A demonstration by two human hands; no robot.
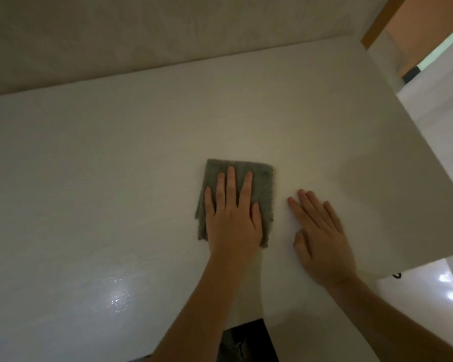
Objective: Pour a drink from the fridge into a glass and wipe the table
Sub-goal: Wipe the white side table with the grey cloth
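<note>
A folded grey cloth [262, 178] lies flat on the white table [115, 165], a little right of centre. My left hand [232, 218] presses down on the cloth with its fingers spread, covering most of it. My right hand [322, 236] rests flat on the bare tabletop just right of the cloth, fingers together, holding nothing. No glass, drink or fridge is in view.
The table meets a pale wall [141, 35] at the back. Its right edge [429, 158] runs diagonally, with glossy white floor [445, 121] beyond it. A wooden door frame [385, 22] stands at the top right. A wet shine [118, 293] shows on the near left of the table.
</note>
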